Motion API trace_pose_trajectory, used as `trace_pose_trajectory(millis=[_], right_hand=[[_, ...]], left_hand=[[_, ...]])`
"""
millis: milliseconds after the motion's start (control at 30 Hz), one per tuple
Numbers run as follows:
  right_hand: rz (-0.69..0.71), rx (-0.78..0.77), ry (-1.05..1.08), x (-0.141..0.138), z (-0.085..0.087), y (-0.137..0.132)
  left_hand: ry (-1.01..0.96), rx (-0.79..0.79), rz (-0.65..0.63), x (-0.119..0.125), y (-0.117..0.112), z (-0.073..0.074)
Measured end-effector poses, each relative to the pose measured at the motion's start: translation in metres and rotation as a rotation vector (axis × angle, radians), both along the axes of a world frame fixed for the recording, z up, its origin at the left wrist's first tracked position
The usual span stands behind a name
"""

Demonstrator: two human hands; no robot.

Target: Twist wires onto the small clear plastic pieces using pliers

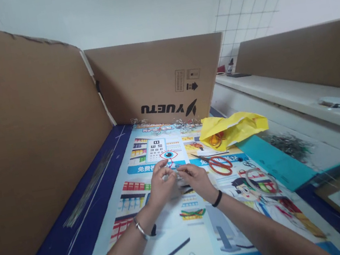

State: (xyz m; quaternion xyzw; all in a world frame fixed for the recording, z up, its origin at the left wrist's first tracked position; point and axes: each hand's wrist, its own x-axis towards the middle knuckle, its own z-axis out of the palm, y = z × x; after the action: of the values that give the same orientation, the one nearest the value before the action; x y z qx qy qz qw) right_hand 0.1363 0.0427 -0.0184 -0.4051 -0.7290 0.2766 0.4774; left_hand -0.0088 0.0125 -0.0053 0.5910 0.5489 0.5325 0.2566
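Observation:
My left hand (163, 183) is closed in a pinch over the middle of a printed sheet (203, 230). Meeting it fingertip to fingertip, my right hand (198, 180) pinches too. Between them shows a small silvery piece (179, 179), perhaps wire, mostly covered by the fingers, so its kind is unclear. A thin red cord (170, 162) sticks up by the left fingers. Scissors (220, 165) with orange-red handles lie to the right of my right hand. Nearer to me, several green, red and yellow strips (193, 214) rest on the sheet.
Cardboard panels (154, 73) stand at the back and left. Straight thin wires (90, 186) lie along the left. At right are a yellow bag (238, 127), a teal board (277, 164), a coil of clear line (261, 181) and a pile of metal bits (287, 146).

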Motion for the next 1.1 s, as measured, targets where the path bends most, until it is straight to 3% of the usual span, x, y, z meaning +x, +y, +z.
trace_pose_trajectory(millis=[200,400,800,1100], right_hand=[[0.052,0.102,-0.079,-0.0001,-0.0031,-0.0014],[0.063,0.157,-0.115,-0.0029,-0.0032,-0.0045],[-0.001,0.056,-0.079,-0.0028,0.0025,-0.0033],[0.037,0.223,-0.092,-0.0018,-0.0015,-0.0008]], left_hand=[[-0.111,-0.049,-0.031,-0.0007,-0.0004,0.0034],[-0.092,-0.039,-0.039,0.0017,-0.0005,0.0008],[-0.080,-0.035,-0.041,0.0015,-0.0014,0.0046],[-0.106,-0.038,-0.031,0.0016,-0.0002,0.0033]])
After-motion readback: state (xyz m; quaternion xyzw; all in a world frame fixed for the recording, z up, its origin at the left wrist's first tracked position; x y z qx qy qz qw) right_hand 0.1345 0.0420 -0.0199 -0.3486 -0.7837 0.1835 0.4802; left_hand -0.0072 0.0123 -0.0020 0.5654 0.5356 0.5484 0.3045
